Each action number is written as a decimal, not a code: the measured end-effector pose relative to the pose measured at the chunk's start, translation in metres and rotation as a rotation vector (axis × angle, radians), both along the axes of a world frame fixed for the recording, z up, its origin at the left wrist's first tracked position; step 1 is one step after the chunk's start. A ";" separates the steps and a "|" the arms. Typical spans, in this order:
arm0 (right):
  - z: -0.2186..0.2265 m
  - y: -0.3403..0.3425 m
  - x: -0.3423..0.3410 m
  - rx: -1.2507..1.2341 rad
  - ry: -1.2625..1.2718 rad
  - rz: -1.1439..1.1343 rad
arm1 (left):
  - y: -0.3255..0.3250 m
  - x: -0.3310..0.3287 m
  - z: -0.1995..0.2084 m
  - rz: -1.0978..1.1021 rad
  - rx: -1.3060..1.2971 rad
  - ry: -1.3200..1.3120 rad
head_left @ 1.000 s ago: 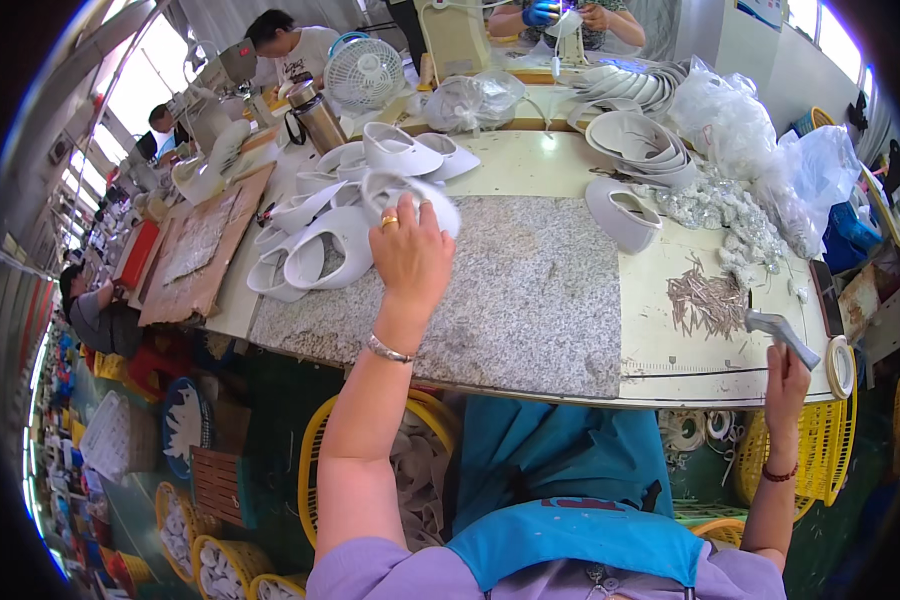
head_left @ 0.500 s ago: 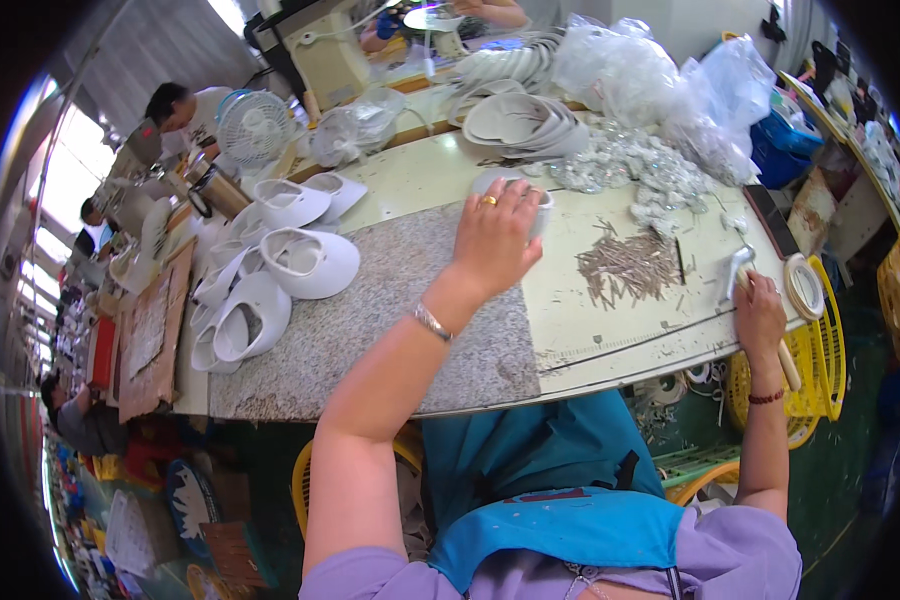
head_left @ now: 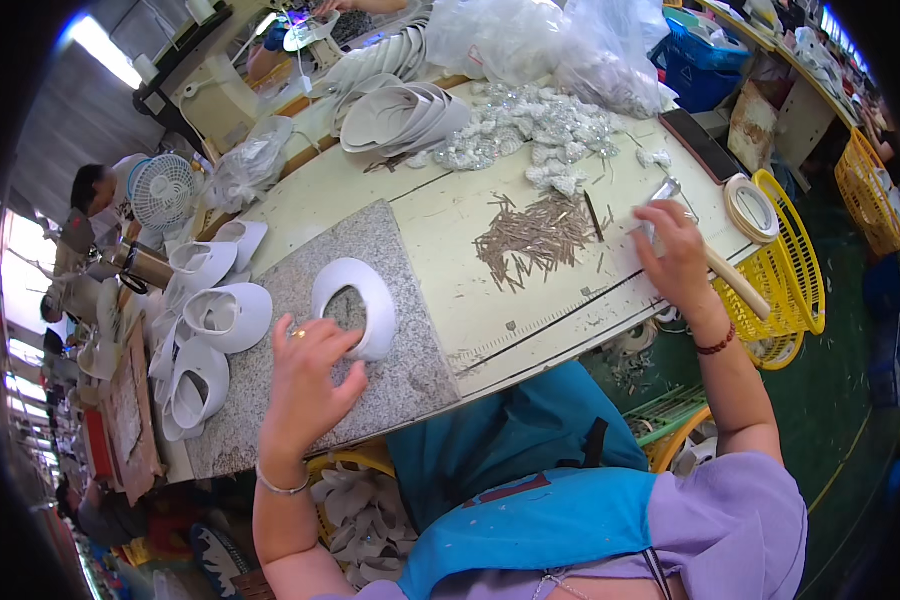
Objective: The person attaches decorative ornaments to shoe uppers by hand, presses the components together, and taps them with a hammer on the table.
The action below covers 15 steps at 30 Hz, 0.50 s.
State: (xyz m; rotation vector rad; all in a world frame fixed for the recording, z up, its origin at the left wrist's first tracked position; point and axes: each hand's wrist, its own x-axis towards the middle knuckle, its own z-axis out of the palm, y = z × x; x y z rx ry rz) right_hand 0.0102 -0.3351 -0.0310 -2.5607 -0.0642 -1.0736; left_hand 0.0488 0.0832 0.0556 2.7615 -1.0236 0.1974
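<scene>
A white shoe upper (head_left: 375,310), a curved piece with an oval opening, lies on the speckled grey slab (head_left: 410,350). My left hand (head_left: 315,370) has its near end, with bent fingers at the opening and the thumb outside. Over the right part of the table, my right hand (head_left: 678,262) has thumb and forefinger apart. Beneath and beside that hand lies a hammer (head_left: 738,283), its metal head beyond the fingers and its pale handle slanting to the table edge. Left of it is a pile of small brown nail-like sticks (head_left: 540,238).
More white uppers (head_left: 228,315) stand along the slab's left side, and a nested stack (head_left: 400,115) is at the back. Sparkly white trimmings (head_left: 530,135) lie beside plastic bags (head_left: 530,40). A tape roll (head_left: 751,208) and a yellow basket (head_left: 785,270) are at the right.
My left hand has come nearer and left, bringing the upper onto the slab. My right hand has loosened from the hammer handle and shifted to its left. The whole view has turned.
</scene>
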 end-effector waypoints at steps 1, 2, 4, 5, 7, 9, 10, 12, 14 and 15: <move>0.002 0.012 0.004 -0.038 0.058 0.072 | 0.006 -0.004 0.003 0.045 0.002 0.060; 0.004 0.020 0.008 -0.076 0.115 0.139 | 0.003 -0.007 0.006 0.044 0.005 0.064; 0.003 0.031 0.017 -0.149 0.146 0.137 | -0.005 -0.011 0.011 0.079 -0.027 -0.064; 0.001 0.033 0.022 -0.225 0.173 0.139 | -0.014 -0.013 0.012 0.079 -0.024 -0.060; -0.004 0.036 0.029 -0.247 0.194 0.124 | -0.043 -0.013 0.014 0.049 -0.112 -0.181; -0.008 0.037 0.036 -0.273 0.208 0.113 | -0.073 -0.012 0.013 -0.132 -0.182 -0.139; -0.011 0.035 0.037 -0.255 0.229 0.109 | -0.091 -0.007 0.008 -0.201 -0.233 -0.076; -0.013 0.036 0.040 -0.241 0.246 0.116 | -0.124 0.003 -0.001 -0.278 -0.270 0.026; -0.015 0.038 0.043 -0.226 0.169 0.149 | -0.159 0.022 -0.011 -0.254 -0.254 0.109; -0.015 0.039 0.044 -0.228 0.164 0.156 | -0.176 0.033 -0.017 -0.209 -0.252 0.147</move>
